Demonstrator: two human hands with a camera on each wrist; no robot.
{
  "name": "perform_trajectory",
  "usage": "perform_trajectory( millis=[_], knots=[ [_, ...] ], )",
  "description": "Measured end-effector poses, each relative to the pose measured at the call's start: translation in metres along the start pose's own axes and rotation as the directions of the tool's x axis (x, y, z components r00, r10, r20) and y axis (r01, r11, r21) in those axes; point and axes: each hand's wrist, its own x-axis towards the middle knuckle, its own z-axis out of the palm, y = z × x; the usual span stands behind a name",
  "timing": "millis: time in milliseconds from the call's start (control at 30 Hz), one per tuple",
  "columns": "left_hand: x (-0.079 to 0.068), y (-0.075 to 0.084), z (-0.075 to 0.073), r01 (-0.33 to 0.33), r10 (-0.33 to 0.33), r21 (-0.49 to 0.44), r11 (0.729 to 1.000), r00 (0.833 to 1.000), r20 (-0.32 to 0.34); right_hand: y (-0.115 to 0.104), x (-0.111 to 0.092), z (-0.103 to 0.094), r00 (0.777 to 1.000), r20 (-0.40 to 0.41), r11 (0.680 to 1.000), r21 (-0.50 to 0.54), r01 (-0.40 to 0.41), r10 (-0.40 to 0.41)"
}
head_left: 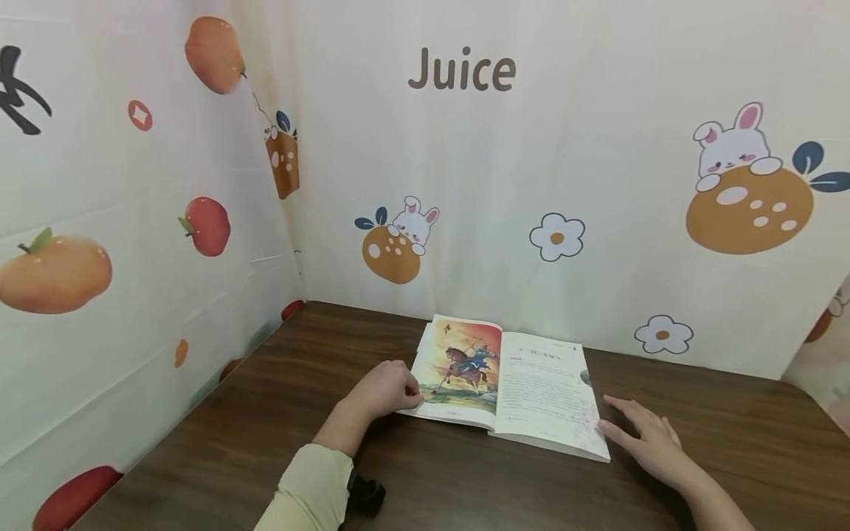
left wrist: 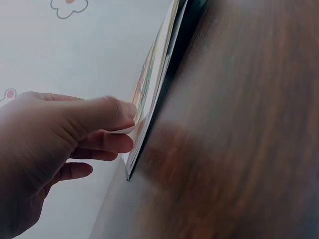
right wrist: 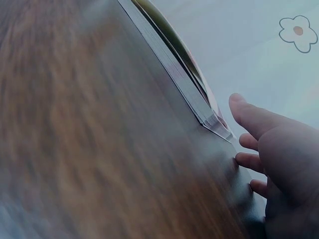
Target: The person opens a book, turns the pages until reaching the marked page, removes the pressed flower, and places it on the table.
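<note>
An open book (head_left: pixel 544 391) lies on the table, a horse-and-rider picture on its left page (head_left: pixel 465 361) and printed text on its right page. At the lower left corner, my left hand (head_left: pixel 385 387) pinches a page edge between thumb and forefinger; the left wrist view shows the thin sheet (left wrist: pixel 122 131) between them, bent a little off the pages below. My right hand (head_left: pixel 647 439) is beside the book's right edge, fingers loosely spread and holding nothing. In the right wrist view its thumb (right wrist: pixel 254 117) points toward the book's corner.
The book lies on a dark wood-grain table (head_left: pixel 265 442), its top edge near the back curtain (head_left: pixel 491 184), which is printed with rabbits, fruit and flowers. Another printed curtain (head_left: pixel 133 332) borders the table's left side. A black wrist device (head_left: pixel 367 494) sits at the left sleeve.
</note>
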Motion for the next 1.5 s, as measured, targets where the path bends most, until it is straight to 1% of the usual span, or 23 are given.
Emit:
perform_trajectory(
  millis=[133,233,333,400,467,500,600,700,767,867,967,1100,1267,1367,1500],
  knots=[
    [0.001,-0.002,0.003,0.0,0.0,-0.011,1.0,1.0,0.012,0.001,-0.001,0.0,1.0,0.001,1.0,0.003,-0.002,0.002],
    [0.002,-0.003,0.005,0.01,-0.01,-0.002,1.0,1.0,0.011,0.003,-0.002,0.0,1.0,0.002,1.0,0.0,-0.001,0.001],
    [0.004,0.003,0.007,-0.002,0.002,0.015,1.0,1.0,-0.027,0.005,-0.002,-0.001,1.0,0.002,1.0,-0.009,-0.005,0.005],
    [0.008,0.013,0.01,-0.037,0.039,0.031,0.999,0.997,-0.067,0.006,-0.003,-0.001,1.0,0.003,1.0,-0.014,-0.01,0.01],
    [0.013,0.027,0.014,-0.091,0.095,0.045,0.995,0.99,-0.101,0.006,-0.003,-0.002,1.0,0.006,1.0,-0.015,-0.015,0.015],
    [0.016,0.036,0.015,-0.121,0.126,0.053,0.991,0.986,-0.108,0.006,-0.003,-0.002,1.0,0.007,1.0,-0.016,-0.016,0.016],
    [0.025,0.061,0.024,-0.205,0.212,0.095,0.974,0.975,-0.073,0.005,-0.004,-0.002,1.0,0.009,1.0,-0.013,-0.019,0.019],
    [0.031,0.084,0.031,-0.242,0.244,0.136,0.961,0.97,0.005,0.004,-0.004,-0.001,1.0,0.008,1.0,-0.01,-0.015,0.015],
    [0.035,0.094,0.035,-0.245,0.24,0.172,0.954,0.97,0.045,0.003,-0.004,0.0,1.0,0.011,1.0,-0.001,-0.012,0.012],
    [0.039,0.103,0.041,-0.215,0.203,0.21,0.954,0.976,0.077,0.001,-0.003,0.002,1.0,0.016,1.0,0.01,-0.009,0.009],
    [0.041,0.105,0.045,-0.173,0.159,0.247,0.953,0.984,0.075,-0.001,-0.002,0.003,1.0,0.01,1.0,0.013,-0.002,0.002],
    [0.042,0.103,0.047,-0.145,0.136,0.263,0.954,0.989,0.053,-0.003,-0.001,0.001,1.0,-0.006,1.0,0.009,0.007,-0.007],
    [0.041,0.103,0.048,-0.121,0.113,0.196,0.973,0.992,0.05,-0.003,-0.001,0.001,1.0,0.0,1.0,0.011,0.003,-0.003],
    [0.041,0.104,0.049,-0.09,0.083,0.13,0.987,0.995,0.053,-0.003,0.0,0.0,1.0,0.003,1.0,0.009,0.001,-0.001],
    [0.042,0.109,0.053,-0.064,0.057,0.095,0.993,0.996,0.07,-0.002,0.001,0.0,1.0,0.003,1.0,0.003,0.005,-0.005]
  ],
)
